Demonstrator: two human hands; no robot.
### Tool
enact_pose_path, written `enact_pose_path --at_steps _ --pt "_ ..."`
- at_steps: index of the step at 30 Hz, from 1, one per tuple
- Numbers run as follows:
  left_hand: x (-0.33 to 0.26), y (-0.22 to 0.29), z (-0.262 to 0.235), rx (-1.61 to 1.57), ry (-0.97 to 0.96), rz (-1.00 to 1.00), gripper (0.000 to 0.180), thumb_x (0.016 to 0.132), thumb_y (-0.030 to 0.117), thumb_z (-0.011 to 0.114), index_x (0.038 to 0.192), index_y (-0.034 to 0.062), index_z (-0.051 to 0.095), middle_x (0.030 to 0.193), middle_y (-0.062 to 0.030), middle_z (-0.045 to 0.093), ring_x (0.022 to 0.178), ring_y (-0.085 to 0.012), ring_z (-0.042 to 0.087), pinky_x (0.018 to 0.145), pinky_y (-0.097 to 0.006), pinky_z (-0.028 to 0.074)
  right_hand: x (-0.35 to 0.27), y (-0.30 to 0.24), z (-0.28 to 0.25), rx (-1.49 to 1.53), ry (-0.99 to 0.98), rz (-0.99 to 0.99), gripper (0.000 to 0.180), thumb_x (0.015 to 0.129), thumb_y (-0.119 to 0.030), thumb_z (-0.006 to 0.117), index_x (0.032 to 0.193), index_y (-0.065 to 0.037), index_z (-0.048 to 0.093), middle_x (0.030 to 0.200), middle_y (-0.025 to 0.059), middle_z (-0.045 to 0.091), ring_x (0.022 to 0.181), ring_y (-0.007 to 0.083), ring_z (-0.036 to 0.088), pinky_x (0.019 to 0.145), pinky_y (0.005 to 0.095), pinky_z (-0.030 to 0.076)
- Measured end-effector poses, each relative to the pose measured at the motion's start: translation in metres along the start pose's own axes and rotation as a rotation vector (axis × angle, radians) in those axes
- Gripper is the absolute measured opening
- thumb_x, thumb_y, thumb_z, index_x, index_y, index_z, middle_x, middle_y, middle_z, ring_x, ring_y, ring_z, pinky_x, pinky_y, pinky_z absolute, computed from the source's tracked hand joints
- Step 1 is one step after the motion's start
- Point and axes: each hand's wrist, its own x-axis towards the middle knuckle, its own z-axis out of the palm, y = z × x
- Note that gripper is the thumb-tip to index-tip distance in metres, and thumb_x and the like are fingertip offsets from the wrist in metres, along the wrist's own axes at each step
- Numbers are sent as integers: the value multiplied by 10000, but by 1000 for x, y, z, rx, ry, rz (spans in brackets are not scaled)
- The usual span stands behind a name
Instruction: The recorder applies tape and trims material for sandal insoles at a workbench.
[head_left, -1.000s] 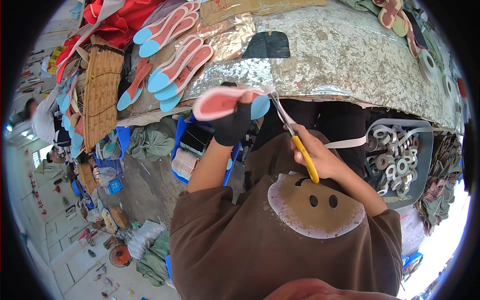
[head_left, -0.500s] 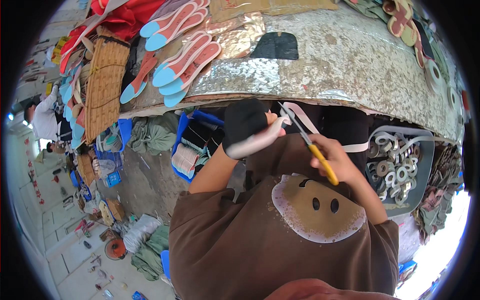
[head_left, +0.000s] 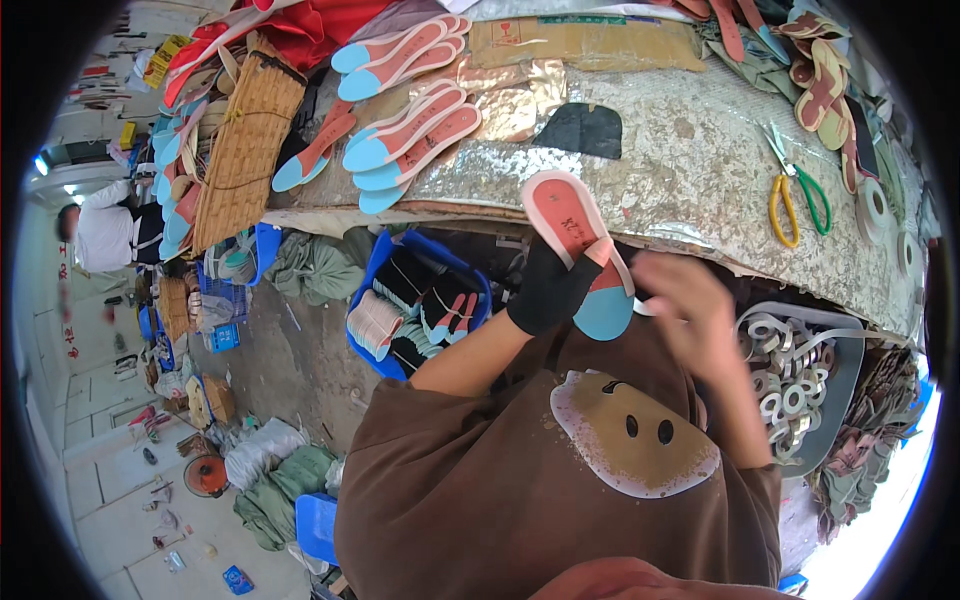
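An insole, pink at one end and blue at the other with a pale rim, stands out in front of my chest by the table edge. My left hand, in a black fingerless glove, is closed on it with the thumb across its pink face. Beside its right edge is my right hand, smeared by motion, so its fingers are unclear. A bit of white strip shows between that hand and the insole. The scissors, with one yellow and one green handle, lie on the table at the right.
Finished-looking insoles lie in overlapping groups on the worn table, near a black patch. Below left stands a blue crate of insoles. A grey bin of tape rolls is at the right. Farther left is another person.
The scissors have left my right hand and now lie on the table. My left hand has turned the insole so its pink and blue face shows. The view has shifted somewhat.
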Motion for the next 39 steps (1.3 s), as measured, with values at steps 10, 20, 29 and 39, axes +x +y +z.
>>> enact_pose_path --at_steps 10,20,29,39 --pt "4 -1 13 -43 43 76 373 948 355 580 1096 13 557 903 -63 601 828 -143 589 731 -304 488 4 24 29 457 4 300 128 897 -111 645 874 14 639 719 79 609 620 141 576 580 287 463" --pt "71 15 -58 838 194 494 443 1008 408 426 999 16 632 727 -122 636 639 -256 628 614 -345 486 15 49 18 -35 176 61 171 814 -244 717 838 -88 652 772 84 646 718 296 638 627 394 500" --pt "208 48 -106 1544 83 932 678 789 388 716 1351 82 491 1299 -237 473 1185 -421 456 1004 -506 359 4 136 -106 -704 464 312 549 840 -343 677 1291 -68 528 1420 185 438 1312 359 402 1082 464 302" --pt "454 68 39 1586 -60 1017 632 780 524 654 1264 130 552 1279 -186 523 1173 -359 507 945 -464 445 5 150 -106 -682 339 491 587 869 -405 614 1349 -86 502 1500 159 354 1372 339 338 1135 464 214"
